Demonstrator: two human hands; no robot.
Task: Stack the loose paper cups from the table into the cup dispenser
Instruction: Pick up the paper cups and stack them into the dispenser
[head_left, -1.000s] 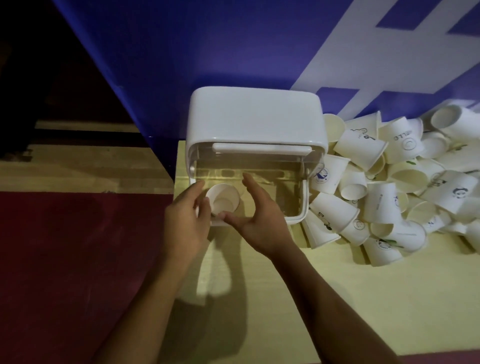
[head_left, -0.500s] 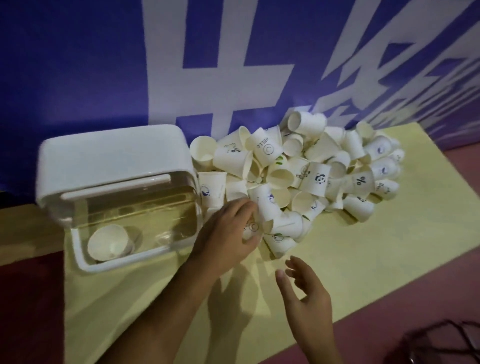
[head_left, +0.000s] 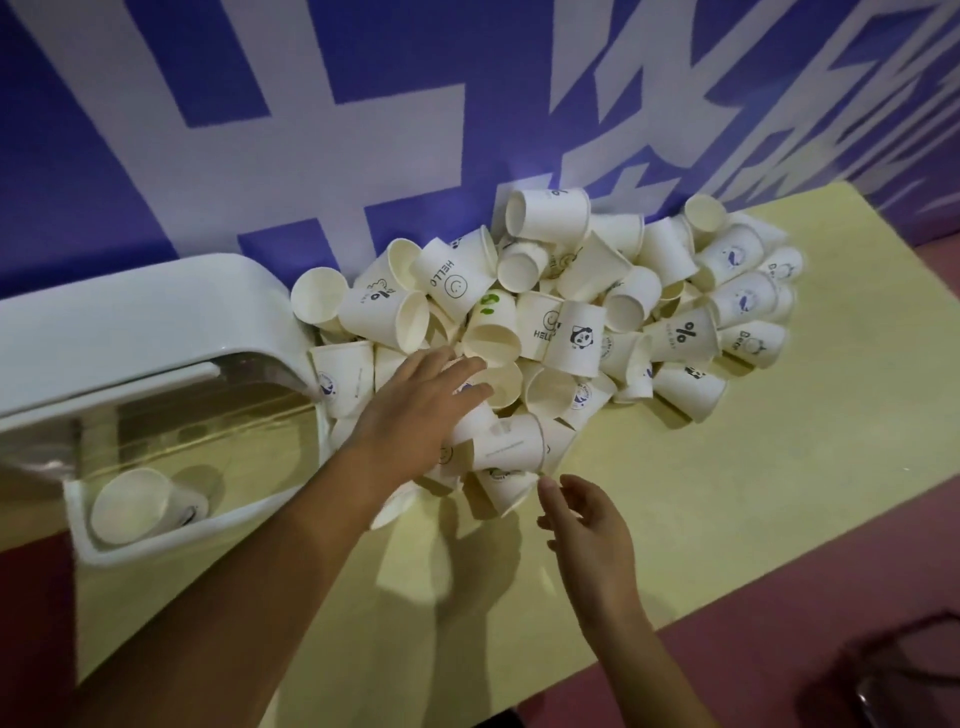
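Our left grip (head_left: 415, 410) is released, its straight fingers spread on the loose paper cups (head_left: 576, 338) at the pile's near edge. Our right grip (head_left: 587, 530) hovers just beside the pile, loosely curled, holding nothing. The pile lies on the yellow counter (head_left: 727, 493). To its left, the cup dispenser (head_left: 130, 322) holds one tipped cup (head_left: 132, 506).

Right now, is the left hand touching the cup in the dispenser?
Apart. The head view shows the cup lying in the dispenser, while the left hand is over the pile beyond its wall.
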